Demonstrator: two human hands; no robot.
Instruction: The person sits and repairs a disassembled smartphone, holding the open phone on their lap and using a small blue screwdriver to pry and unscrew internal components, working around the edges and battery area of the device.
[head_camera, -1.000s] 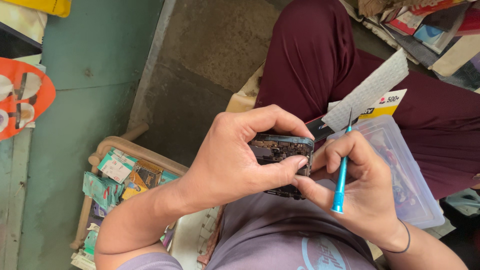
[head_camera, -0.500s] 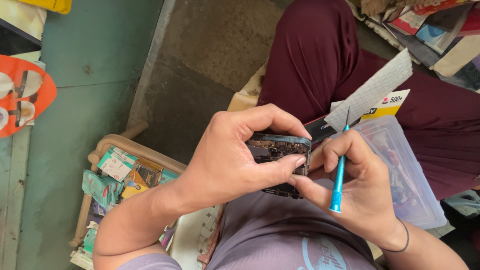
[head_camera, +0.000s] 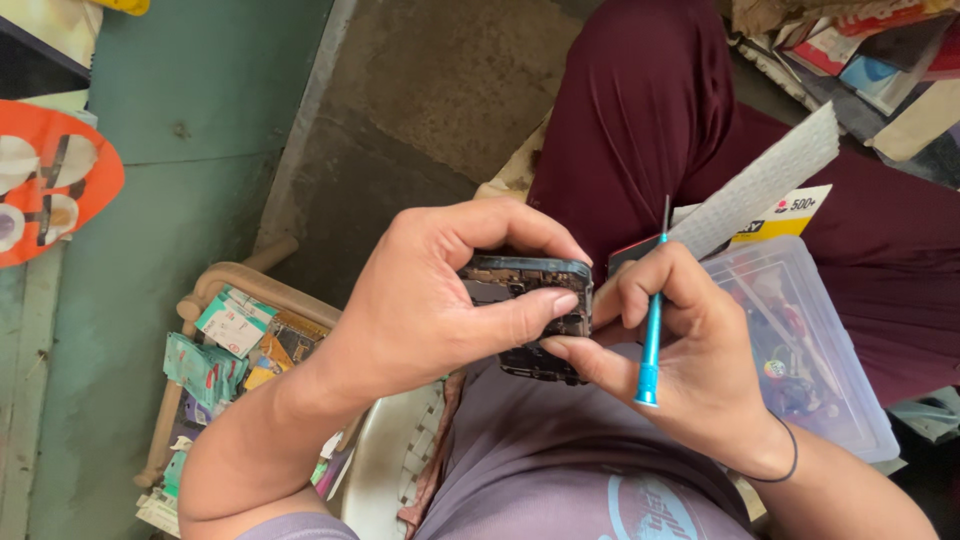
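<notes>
A dark opened phone body (head_camera: 528, 291), its inner parts showing, sits between both hands above my lap. My left hand (head_camera: 440, 300) wraps it from the left, thumb pressed across its face and fingers curled over the top edge. My right hand (head_camera: 690, 345) holds a thin blue screwdriver (head_camera: 652, 330) upright, metal tip pointing up, while its index finger supports the phone from below. A clear plastic box (head_camera: 800, 350) with small parts rests on my right thigh beside that hand.
A grey strip (head_camera: 770, 180) and a yellow card (head_camera: 790, 215) lie over the box. A wooden-framed basket (head_camera: 230, 340) of small packets stands at lower left. Papers and boxes (head_camera: 860, 50) pile at upper right. Concrete floor (head_camera: 420, 100) and a green panel (head_camera: 190, 130) lie ahead.
Both hands and the phone stay nearly in place; the right hand shifted slightly and the screwdriver stands a bit more upright.
</notes>
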